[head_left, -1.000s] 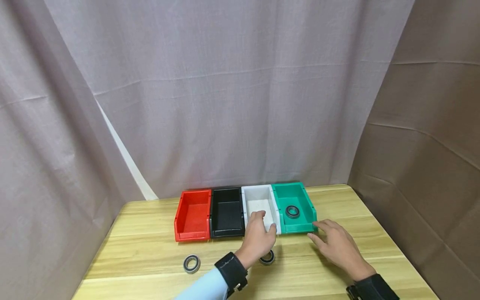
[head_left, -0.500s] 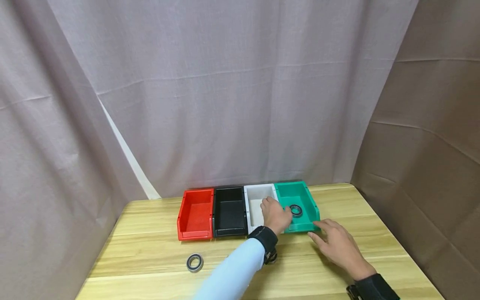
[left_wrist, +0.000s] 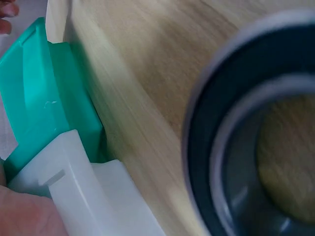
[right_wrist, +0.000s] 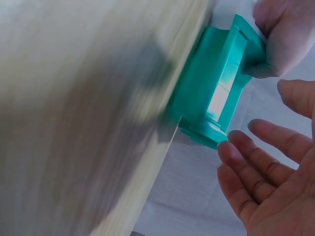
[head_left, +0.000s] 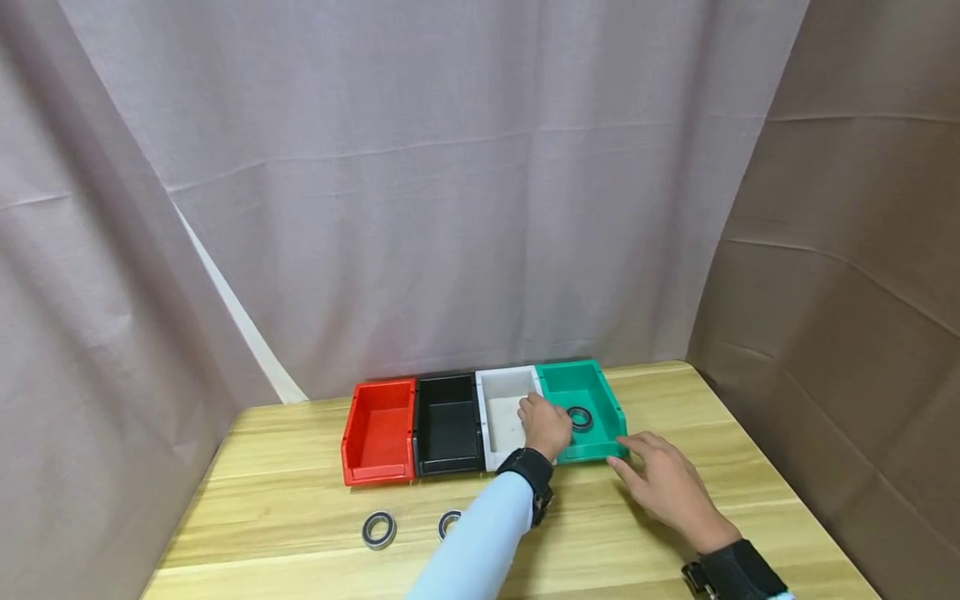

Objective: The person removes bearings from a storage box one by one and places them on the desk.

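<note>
My left hand (head_left: 546, 429) straddles the wall between the white bin (head_left: 501, 437) and the green bin (head_left: 570, 377). Its fingers curl down into the white one and its thumb dips into the green one, pinching their adjoining walls. A ball bearing (head_left: 589, 423) lies flat inside the green bin. At that bin's front right corner, my right hand (head_left: 667, 487) has its fingers extended and spread, fingertips right at the edge. In the right wrist view the palm of the right hand (right_wrist: 280, 191) shows with nothing in it.
The red bin (head_left: 382, 429) and black bin (head_left: 450, 425) complete the row. On the wooden table (head_left: 300, 467) lie a bearing (head_left: 367, 533) and another bearing (head_left: 442, 525) partly behind the left sleeve. A bearing (left_wrist: 202, 142) fills the left wrist view's right side. Curtains surround the table.
My left hand has moved forward and right, from over the white bin's front onto the white-green wall, its fingers closing there. A bearing shows beside the left sleeve. The right hand barely moves.
</note>
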`<state>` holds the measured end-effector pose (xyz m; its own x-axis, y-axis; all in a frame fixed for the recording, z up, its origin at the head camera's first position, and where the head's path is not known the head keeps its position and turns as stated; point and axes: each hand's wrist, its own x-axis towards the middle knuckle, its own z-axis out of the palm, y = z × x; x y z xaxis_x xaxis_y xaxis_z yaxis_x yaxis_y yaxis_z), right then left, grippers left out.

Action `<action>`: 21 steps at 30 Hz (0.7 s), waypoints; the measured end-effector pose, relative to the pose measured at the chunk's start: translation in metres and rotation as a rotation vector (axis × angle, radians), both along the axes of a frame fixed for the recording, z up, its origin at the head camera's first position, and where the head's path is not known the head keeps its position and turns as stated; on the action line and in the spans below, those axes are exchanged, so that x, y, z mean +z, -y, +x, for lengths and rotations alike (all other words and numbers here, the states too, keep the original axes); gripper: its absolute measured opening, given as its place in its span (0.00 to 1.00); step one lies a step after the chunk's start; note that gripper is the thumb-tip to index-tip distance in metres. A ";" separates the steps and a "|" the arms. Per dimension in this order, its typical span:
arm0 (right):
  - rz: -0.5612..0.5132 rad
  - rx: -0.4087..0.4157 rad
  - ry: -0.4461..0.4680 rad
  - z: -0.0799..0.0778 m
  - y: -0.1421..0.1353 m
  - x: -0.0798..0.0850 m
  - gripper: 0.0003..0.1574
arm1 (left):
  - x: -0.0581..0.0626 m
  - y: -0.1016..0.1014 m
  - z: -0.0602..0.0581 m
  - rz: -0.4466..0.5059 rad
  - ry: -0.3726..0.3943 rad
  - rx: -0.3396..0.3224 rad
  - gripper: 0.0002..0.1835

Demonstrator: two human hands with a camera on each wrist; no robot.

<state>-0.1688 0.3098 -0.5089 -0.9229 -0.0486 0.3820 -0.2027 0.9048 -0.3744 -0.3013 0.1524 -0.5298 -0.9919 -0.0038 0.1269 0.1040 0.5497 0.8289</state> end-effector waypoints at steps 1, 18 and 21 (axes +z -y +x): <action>0.000 0.002 0.001 0.000 0.000 0.000 0.27 | -0.001 0.000 0.000 -0.007 -0.007 0.008 0.20; 0.011 0.027 -0.004 -0.007 0.006 -0.005 0.25 | -0.003 -0.003 0.000 -0.027 -0.016 0.024 0.20; 0.018 0.049 -0.019 -0.012 0.012 -0.004 0.23 | -0.003 -0.002 0.001 -0.035 -0.018 0.030 0.20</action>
